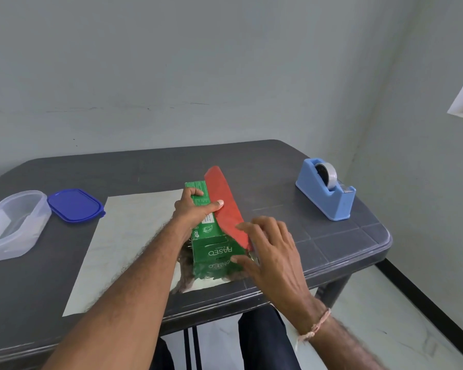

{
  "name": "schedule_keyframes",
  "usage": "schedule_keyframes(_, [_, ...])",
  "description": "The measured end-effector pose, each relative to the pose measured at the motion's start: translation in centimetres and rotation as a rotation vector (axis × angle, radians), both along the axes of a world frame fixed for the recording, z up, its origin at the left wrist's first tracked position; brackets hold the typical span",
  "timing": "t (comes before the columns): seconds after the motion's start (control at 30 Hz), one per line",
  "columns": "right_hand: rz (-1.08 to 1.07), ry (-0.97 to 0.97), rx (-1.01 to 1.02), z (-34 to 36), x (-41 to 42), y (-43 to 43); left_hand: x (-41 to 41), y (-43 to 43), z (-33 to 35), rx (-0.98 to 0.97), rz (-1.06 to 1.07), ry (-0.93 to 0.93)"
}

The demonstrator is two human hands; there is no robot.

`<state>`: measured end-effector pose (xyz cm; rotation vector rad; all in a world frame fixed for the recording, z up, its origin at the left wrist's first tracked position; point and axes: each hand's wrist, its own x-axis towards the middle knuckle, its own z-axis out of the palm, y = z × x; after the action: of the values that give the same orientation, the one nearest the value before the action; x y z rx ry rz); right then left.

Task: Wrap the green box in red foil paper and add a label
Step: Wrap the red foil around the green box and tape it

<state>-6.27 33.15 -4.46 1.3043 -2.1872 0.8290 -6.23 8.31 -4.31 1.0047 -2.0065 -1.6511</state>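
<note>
Green box (211, 236): lies lengthwise at the middle of the frame, on the right part of the sheet, its printed end toward the lower edge.
Left grip: the left hand (191, 209) closes over the top of the box, fingers curled over its left edge, thumb reaching across to the rim of the red flap.
Right grip: the right hand (270, 252) is wide, fingers spread and nearly straight against the raised flap from the right, thumb touching the box's near end. It holds nothing.
Red foil paper (134, 236): silver side up, spreading left of the box. Only its right edge is turned up, showing red along the box's right side.
Done: the box sits on the sheet and one flap stands against it.
Left: most of the job, I judge. The wide left part lies flat, both ends are open, nothing looks taped, and no label is in view.
Tape dispenser (328, 189): blue, right of frame, well apart from the box.
Clear container (14, 225): at the left edge, with the blue lid (75, 205) just beside it.
Bench (251, 161): dark grey, rounded corners, a faint grid pattern.
Room: pale grey wall (225, 62), with light floor (385, 303) at the lower right.
</note>
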Motion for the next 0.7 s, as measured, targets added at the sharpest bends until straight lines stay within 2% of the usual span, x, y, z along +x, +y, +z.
schedule_keyframes(0.07, [-0.031, -0.024, -0.026, -0.2, -0.3, -0.1, -0.1, -0.1, -0.1, -0.005, 0.001, -0.010])
schedule_keyframes(0.2, [0.140, -0.001, -0.078, 0.1, -0.1, 0.0, 0.0, -0.1, -0.1, 0.013, 0.008, -0.001])
schedule_keyframes(0.27, [0.176, -0.133, -0.185, 1.3, -0.2, -0.3, 0.0, -0.1, -0.2, 0.009, 0.002, -0.007])
schedule_keyframes(0.33, [0.112, -0.303, -0.285, 2.5, -1.3, -1.3, 0.1, 0.0, -0.1, 0.000, -0.008, -0.011])
schedule_keyframes(0.37, [0.058, -0.373, -0.261, 2.8, -2.2, -1.8, 0.2, 0.0, 0.0, 0.004, -0.008, -0.008])
schedule_keyframes(0.43, [-0.021, -0.453, -0.057, 2.7, -3.8, -2.8, 0.2, 0.0, 0.0, -0.019, -0.013, -0.004])
schedule_keyframes(0.5, [-0.003, -0.514, 0.071, 1.8, -4.6, -3.2, 0.2, 0.1, -0.2, -0.034, -0.003, 0.001])
schedule_keyframes(0.7, [0.082, -0.661, -0.049, 0.5, -4.8, -2.7, 0.1, 0.2, -0.3, -0.036, 0.016, 0.002])
